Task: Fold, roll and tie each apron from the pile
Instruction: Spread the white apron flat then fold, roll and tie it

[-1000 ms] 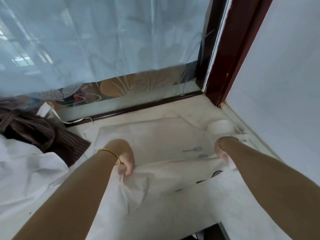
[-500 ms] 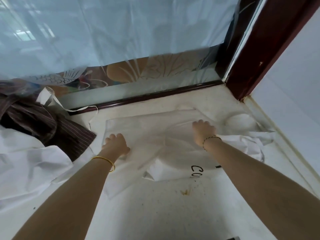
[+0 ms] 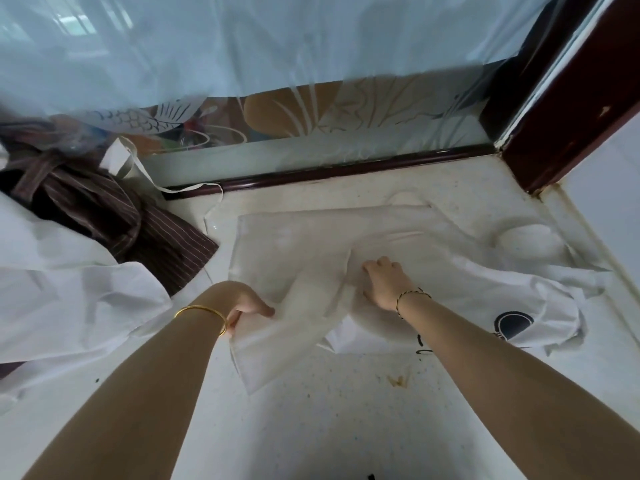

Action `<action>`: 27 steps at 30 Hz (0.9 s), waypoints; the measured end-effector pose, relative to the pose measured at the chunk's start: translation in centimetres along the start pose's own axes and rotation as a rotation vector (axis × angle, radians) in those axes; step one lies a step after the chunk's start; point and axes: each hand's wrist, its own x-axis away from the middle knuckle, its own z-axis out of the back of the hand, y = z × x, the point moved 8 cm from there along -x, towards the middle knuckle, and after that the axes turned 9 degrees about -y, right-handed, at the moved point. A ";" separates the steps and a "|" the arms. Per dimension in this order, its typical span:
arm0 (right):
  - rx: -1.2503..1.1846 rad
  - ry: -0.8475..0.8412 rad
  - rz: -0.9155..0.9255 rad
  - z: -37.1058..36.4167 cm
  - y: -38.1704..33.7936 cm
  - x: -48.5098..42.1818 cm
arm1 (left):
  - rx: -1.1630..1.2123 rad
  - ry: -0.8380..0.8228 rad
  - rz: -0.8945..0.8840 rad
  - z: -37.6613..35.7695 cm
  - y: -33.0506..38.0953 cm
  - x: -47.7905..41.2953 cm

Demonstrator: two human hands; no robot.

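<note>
While left hand (image 3: 244, 303) pinches the thin white fabric apron (image 3: 311, 244) – fingertips tucked under | right hand (image 3: 382, 282) presses flat, fingers half-hidden

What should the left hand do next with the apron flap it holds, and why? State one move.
Probably carry the flap across to the right and lay it flat. The left hand pinches the lifted left edge of the white apron, while the right hand presses the middle down, so the fold looks half done.
</note>
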 end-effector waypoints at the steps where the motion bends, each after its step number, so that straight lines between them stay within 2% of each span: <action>1: 0.004 0.009 0.000 -0.1 0.1 0.0 | -0.009 0.063 -0.079 0.3 0.9 0.3; 4: -0.041 0.038 -0.003 0.4 0.2 0.3 | -0.124 0.381 -0.433 2.8 6.1 3.6; 5: -0.074 0.081 -0.013 1.0 0.3 0.5 | -0.094 0.513 -0.593 4.1 7.8 5.7; 7: -0.135 0.237 -0.044 3.0 0.8 1.4 | 0.132 0.791 -0.812 7.4 9.1 9.9; 9: -0.164 0.400 -0.049 5.0 1.2 2.6 | 0.288 0.987 -0.839 10.0 8.2 11.6; 10: -0.165 0.453 -0.043 5.6 1.4 3.1 | 0.276 1.044 -0.764 10.8 7.5 11.4; 12: -0.162 0.500 -0.028 6.2 1.8 3.8 | 0.235 1.029 -0.539 11.3 5.4 8.9; 14: -0.144 0.480 -0.020 5.9 2.0 4.2 | 0.297 0.871 -0.353 10.3 3.0 5.1; 16: -0.105 0.440 -0.010 4.9 1.9 4.5 | 0.361 0.741 -0.279 8.7 0.9 2.7; 18: -0.056 0.413 0.015 4.0 1.5 4.9 | 0.334 0.690 -0.267 7.4 -0.5 1.7; 20: -0.014 0.386 0.056 3.1 1.1 5.3 | 0.288 0.715 -0.278 6.8 -1.3 1.9; 23: 0.046 0.240 0.192 0.9 0.0 5.9 | 0.280 0.766 -0.306 6.6 -1.5 2.3; 25: 0.224 0.137 0.244 -0.9 -0.4 6.2 | 0.306 0.761 -0.327 6.4 -1.4 2.6; 27: 0.476 0.080 0.207 -2.3 -0.1 6.1 | 0.325 0.745 -0.332 6.3 -1.3 2.9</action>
